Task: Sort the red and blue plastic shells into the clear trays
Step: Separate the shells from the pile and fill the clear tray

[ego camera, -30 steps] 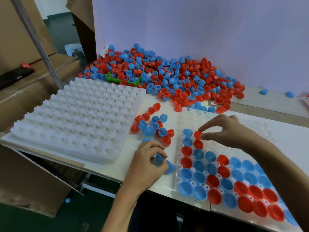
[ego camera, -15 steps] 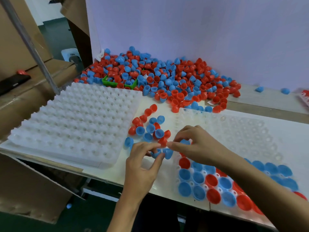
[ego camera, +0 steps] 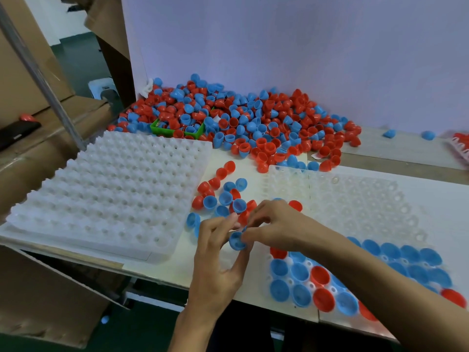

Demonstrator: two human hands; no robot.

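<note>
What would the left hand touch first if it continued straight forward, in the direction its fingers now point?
Probably the small loose cluster of shells on the table just beyond its fingertips. The left hand points away from the person, holding a blue shell together with the right hand. Depth is hard to judge.

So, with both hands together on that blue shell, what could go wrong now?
1. The blue shell sits between the fingers of the left hand and right hand near the table edge; if it slips, it may fall to the floor.
2. The right forearm lies over the filled tray and could knock seated shells out.
3. Loose shells beside the hands may be scattered.
</note>
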